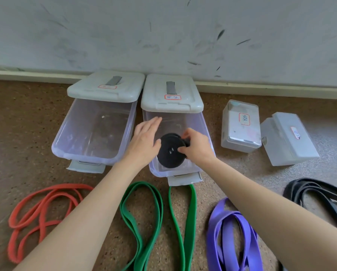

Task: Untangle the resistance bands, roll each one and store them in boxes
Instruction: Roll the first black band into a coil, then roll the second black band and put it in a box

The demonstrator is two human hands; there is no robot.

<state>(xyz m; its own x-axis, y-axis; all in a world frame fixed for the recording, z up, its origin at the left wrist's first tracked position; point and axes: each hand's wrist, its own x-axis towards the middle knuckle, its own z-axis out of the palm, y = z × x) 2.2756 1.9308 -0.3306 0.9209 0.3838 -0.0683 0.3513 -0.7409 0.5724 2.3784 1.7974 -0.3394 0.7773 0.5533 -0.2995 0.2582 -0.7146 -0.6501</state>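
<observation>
Your boxes (94,132): clear glossy plastic, matt white lids (107,86). Bands (142,218): matt rubber. Floor (27,124): rough, speckled.

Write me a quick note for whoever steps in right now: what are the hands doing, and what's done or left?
Right hand grips the rolled black band over the right box.
Left hand is open, fingers straight, beside the roll.
Left box holds no band.
Done: one black band rolled, nearly stored.
Left: red band, green band, purple band and loose black band lie unrolled on the floor.
</observation>
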